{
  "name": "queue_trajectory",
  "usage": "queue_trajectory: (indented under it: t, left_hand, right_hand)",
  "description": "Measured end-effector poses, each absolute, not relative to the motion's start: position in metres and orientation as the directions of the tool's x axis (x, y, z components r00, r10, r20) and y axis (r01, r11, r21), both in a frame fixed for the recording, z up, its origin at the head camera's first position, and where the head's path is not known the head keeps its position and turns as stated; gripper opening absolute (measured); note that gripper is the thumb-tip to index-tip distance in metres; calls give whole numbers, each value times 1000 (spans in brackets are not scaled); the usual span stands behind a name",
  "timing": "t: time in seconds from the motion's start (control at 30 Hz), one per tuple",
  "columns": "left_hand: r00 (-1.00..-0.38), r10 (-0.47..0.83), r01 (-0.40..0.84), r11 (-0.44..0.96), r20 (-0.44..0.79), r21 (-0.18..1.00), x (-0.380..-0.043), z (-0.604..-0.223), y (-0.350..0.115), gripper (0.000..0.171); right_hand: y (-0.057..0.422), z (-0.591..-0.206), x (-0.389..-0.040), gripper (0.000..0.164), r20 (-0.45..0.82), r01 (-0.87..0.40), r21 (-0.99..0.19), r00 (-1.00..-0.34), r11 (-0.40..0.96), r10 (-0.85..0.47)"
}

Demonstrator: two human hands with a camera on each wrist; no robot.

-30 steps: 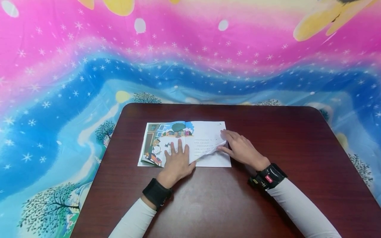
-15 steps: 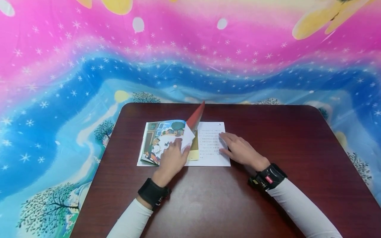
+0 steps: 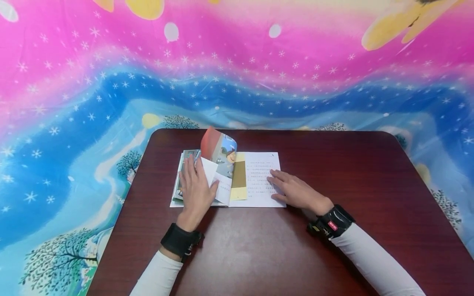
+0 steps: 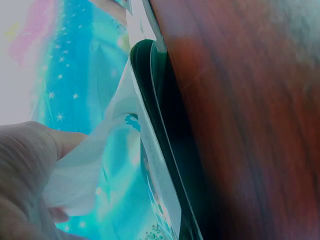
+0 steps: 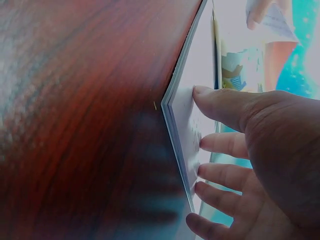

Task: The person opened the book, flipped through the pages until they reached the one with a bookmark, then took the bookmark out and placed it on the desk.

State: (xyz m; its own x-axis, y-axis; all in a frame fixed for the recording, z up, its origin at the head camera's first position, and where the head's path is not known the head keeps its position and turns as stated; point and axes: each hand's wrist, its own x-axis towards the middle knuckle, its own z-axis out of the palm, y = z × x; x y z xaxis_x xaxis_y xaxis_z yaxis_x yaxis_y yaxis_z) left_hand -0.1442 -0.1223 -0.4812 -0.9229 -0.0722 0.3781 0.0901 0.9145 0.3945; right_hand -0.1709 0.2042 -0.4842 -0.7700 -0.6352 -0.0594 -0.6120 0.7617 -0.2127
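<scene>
An open picture book (image 3: 259, 164) lies on the table, with printed text on its right page. One illustrated leaf (image 3: 226, 154) stands curled up near the spine, its white lower corner folded leftward against my left hand (image 3: 194, 191). That hand's fingers are extended over the left page, thumb apart. In the left wrist view the bent leaf (image 4: 82, 175) passes between thumb and fingers. My right hand (image 3: 298, 191) rests its fingertips on the right page's outer edge. The right wrist view shows its thumb and fingers (image 5: 220, 172) spread along the stack of pages (image 5: 187, 115).
The dark red-brown wooden table (image 3: 333, 164) extends around the book on all sides. Behind it hangs a pink and blue cloth (image 3: 237, 82) with snowflakes and trees. Black wrist straps (image 3: 338, 220) sit on both wrists.
My left hand has moved left, carrying the leaf over from the right side past the spine and uncovering another page with a yellow strip. My right hand stays near the right edge.
</scene>
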Motion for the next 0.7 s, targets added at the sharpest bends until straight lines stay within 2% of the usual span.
queue_trajectory:
  t: [0.13, 0.27, 0.37, 0.53, 0.6, 0.7]
  left_hand:
    - [-898, -56, 113, 929, 436, 352, -146, -482, -129, 124]
    - [-902, 17, 143, 955, 432, 261, -147, -482, -132, 125]
    - [-929, 96, 179, 963, 358, 204, -146, -483, -128, 113]
    - [-957, 199, 243, 948, 209, 207, -141, -487, -122, 82]
    - [-965, 218, 249, 938, 149, 240, -138, -488, -121, 77]
    - [-976, 208, 216, 929, 59, 301, -136, -490, -119, 79]
  right_hand:
    - [204, -485, -171, 70, -59, -611, -213, -771, 762, -635]
    - [203, -484, -170, 70, -60, -605, -223, -774, 764, -630]
    - [204, -484, -170, 71, -57, -604, -221, -776, 766, -629]
    - [204, -486, -169, 71, -55, -602, -217, -778, 768, -625]
    - [204, -487, -169, 71, -55, -600, -221, -779, 769, -624]
    - [204, -487, -170, 70, -54, -600, -225, -779, 768, -625]
